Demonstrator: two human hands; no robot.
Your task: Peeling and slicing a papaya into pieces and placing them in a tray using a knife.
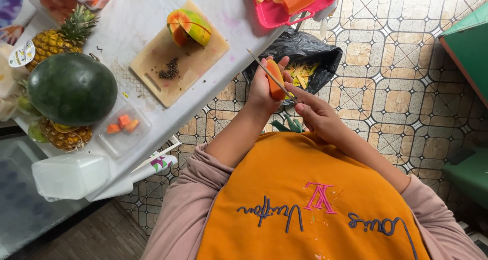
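Observation:
My left hand (262, 91) holds an orange papaya slice (275, 78) upright in front of me. My right hand (314, 111) grips a thin knife (262, 67) whose blade runs along the slice's edge, tip pointing up-left. Below them an open black plastic bag (311, 55) on the floor holds yellow-green peel strips (299, 76). On the white table (132, 21), a cut papaya piece (189, 27) rests on a wooden cutting board (168, 69) beside a small heap of dark seeds (169, 69).
A pink tray (277, 13) with peeled papaya slices sits at the table's far edge. A watermelon (72, 88), pineapples (60, 38), a clear container of fruit cubes (122, 127) and stacked plastic boxes (71, 174) crowd the left. Tiled floor lies right, green furniture (470, 51) beyond.

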